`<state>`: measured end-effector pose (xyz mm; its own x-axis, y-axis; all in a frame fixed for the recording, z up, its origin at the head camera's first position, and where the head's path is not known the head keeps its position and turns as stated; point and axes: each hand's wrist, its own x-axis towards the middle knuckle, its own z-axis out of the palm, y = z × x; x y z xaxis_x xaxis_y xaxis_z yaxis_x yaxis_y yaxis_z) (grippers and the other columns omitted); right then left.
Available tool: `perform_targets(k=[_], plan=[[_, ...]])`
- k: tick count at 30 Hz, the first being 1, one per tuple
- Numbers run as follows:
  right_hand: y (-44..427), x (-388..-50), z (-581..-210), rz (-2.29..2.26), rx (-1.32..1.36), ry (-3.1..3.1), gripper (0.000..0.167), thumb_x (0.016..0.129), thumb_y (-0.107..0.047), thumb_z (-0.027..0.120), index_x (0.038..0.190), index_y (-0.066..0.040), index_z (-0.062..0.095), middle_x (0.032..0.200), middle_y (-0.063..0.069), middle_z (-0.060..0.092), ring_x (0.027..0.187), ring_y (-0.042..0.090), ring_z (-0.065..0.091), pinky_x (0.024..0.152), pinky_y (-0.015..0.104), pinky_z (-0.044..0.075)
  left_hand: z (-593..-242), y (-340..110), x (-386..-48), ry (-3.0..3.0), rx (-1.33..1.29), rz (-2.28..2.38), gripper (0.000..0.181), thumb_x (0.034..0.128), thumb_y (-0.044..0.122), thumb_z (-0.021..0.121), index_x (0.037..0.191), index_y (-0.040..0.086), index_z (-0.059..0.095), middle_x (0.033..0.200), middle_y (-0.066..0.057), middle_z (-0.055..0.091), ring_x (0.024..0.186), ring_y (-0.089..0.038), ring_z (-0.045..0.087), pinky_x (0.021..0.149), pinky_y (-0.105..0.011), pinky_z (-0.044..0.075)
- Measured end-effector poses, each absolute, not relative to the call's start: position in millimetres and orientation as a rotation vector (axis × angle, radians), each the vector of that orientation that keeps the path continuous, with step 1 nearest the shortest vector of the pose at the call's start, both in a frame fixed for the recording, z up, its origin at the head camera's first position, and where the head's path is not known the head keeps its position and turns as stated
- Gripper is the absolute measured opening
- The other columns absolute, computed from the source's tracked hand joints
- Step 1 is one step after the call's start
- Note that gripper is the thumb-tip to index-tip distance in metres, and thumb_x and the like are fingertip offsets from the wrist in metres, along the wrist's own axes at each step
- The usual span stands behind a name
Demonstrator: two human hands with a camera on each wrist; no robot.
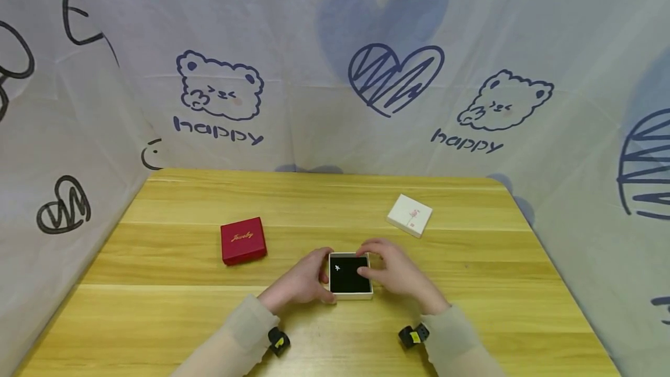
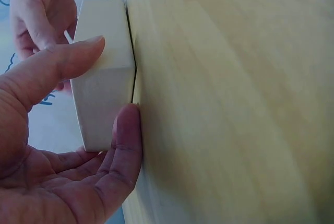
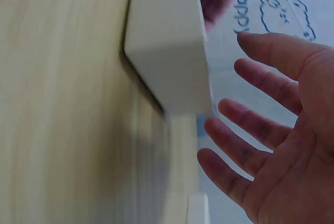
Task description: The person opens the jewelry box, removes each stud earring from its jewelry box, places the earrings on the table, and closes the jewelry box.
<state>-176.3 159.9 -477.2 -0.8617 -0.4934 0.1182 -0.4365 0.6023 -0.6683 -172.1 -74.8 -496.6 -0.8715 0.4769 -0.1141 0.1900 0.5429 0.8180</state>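
Note:
A small white jewelry box (image 1: 352, 296) without its lid lies at the middle of the table, with a black pad (image 1: 352, 278) inside. On the pad's left part is a tiny silvery piece (image 1: 337, 268), too small to identify. My left hand (image 1: 309, 281) holds the box at its left side, thumb at the near corner and fingers (image 2: 128, 135) round the side wall. My right hand (image 1: 392, 269) hovers at the box's upper right edge. In the right wrist view its fingers (image 3: 250, 122) are spread and apart from the box wall (image 3: 172, 72).
A red box (image 1: 243, 241) with gold lettering sits to the left on the wooden table (image 1: 173, 313). A white lid (image 1: 410, 215) with a pink flower print lies at the back right. Printed cloth (image 1: 293, 34) hangs behind and at both sides.

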Motion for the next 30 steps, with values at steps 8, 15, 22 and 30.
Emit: perform_targets(k=[8,15,22,30], plan=[[136.6,-184.7,-486.7,-1.089,-0.844,2.714,0.017,0.088,-0.012,0.073,0.105,-0.009,0.071,0.124,0.016,0.057,0.115,0.034,0.054,0.099,0.052,0.041,-496.4,-74.5,-172.3,2.462,0.566,1.244,0.088,0.0612,0.004,0.091,0.134,-0.005,0.043,0.093,-0.008,0.053,0.08,-0.019,0.053,0.069,-0.03,0.045],[128.8,-189.1,-496.5,-1.028,-0.935,2.747,0.015,0.086,-0.008,0.073,0.101,-0.006,0.071,0.117,0.017,0.059,0.107,0.034,0.057,0.093,0.051,0.045,-496.5,-74.6,-173.0,2.468,0.567,1.225,0.086,0.0619,0.004,0.091,0.133,-0.005,0.044,0.094,-0.008,0.052,0.08,-0.019,0.053,0.068,-0.029,0.045],[122.4,-190.3,-498.5,-1.006,-0.934,2.759,0.013,0.086,-0.006,0.073,0.099,-0.005,0.071,0.116,0.017,0.059,0.106,0.034,0.058,0.093,0.051,0.045,-496.2,-74.8,-173.0,2.468,0.583,1.231,0.084,0.062,0.003,0.091,0.131,-0.006,0.044,0.092,-0.009,0.052,0.079,-0.019,0.053,0.067,-0.029,0.044],[118.5,-190.8,-499.1,-0.93,-0.855,2.784,0.011,0.088,-0.011,0.074,0.098,-0.009,0.073,0.116,0.012,0.06,0.106,0.03,0.059,0.093,0.047,0.046,-496.6,-75.0,-173.3,2.472,0.58,1.232,0.087,0.0619,0.004,0.091,0.133,-0.007,0.043,0.093,-0.009,0.052,0.079,-0.019,0.053,0.069,-0.031,0.044]])
